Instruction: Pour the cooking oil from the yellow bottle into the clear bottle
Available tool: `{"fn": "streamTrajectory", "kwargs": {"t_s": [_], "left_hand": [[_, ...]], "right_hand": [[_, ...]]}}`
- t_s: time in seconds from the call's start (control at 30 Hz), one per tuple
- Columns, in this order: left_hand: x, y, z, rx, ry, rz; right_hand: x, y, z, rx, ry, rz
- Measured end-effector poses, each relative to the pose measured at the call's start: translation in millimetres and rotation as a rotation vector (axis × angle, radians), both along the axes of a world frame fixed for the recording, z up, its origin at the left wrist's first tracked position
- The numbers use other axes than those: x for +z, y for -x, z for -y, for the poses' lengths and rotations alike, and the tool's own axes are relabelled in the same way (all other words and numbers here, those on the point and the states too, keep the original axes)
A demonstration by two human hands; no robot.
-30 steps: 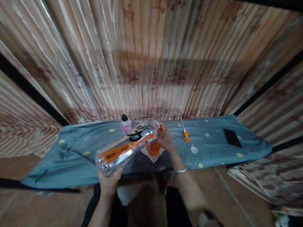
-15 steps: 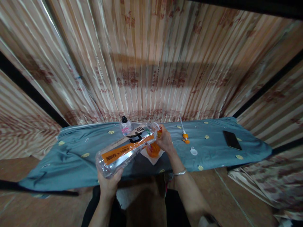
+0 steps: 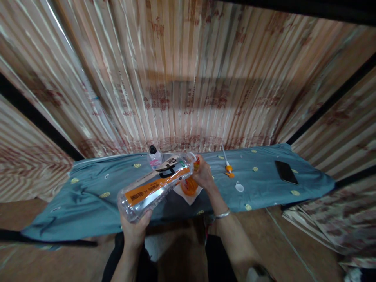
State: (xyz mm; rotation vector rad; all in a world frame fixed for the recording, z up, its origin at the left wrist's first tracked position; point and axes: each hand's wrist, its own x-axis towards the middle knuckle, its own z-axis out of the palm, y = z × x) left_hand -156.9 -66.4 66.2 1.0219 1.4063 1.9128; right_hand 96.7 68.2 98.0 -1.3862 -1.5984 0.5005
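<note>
My left hand [image 3: 135, 228] grips the base of a large clear plastic bottle [image 3: 154, 185] with an orange and silver label. The bottle is tipped, its open mouth pointing right and slightly up toward a small orange container [image 3: 189, 185]. My right hand [image 3: 203, 175] is closed around that orange container, which rests on a white paper or cloth [image 3: 188, 193] on the blue-grey sheet [image 3: 88, 196]. A bracelet sits on my right wrist.
A small bottle with a black cap [image 3: 154, 157] stands behind the big bottle. An orange-tipped pump tube [image 3: 227, 166] and a white cap [image 3: 239, 187] lie to the right. A black phone [image 3: 284, 172] lies further right. Striped curtain hangs behind.
The view has shifted slightly; both hands and the tipped bottle hold nearly the same pose over the orange container.
</note>
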Motion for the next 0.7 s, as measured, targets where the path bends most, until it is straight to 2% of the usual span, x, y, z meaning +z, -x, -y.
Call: {"fn": "streamTrajectory", "kwargs": {"t_s": [0.17, 0.33, 0.47, 0.6, 0.7], "left_hand": [[-3.3, 6.3, -2.8, -0.011, -0.032, 0.001], [-24.5, 33.4, -14.3, -0.070, 0.011, -0.039], [-35.9, 44.6, -18.4, -0.054, 0.020, -0.006], [-28.3, 34.6, -16.2, -0.052, 0.026, 0.025], [-16.8, 20.4, -13.4, 0.045, -0.018, 0.041]], "right_hand": [[0.5, 1.8, 0.5, -0.028, 0.007, 0.004], [4.5, 4.3, 2.5, -0.034, 0.018, 0.001], [6.4, 5.9, 3.9, -0.039, 0.025, -0.012], [6.6, 6.3, 4.6, -0.048, 0.020, -0.008], [7.0, 6.2, 4.8, -0.048, 0.018, -0.003]]}}
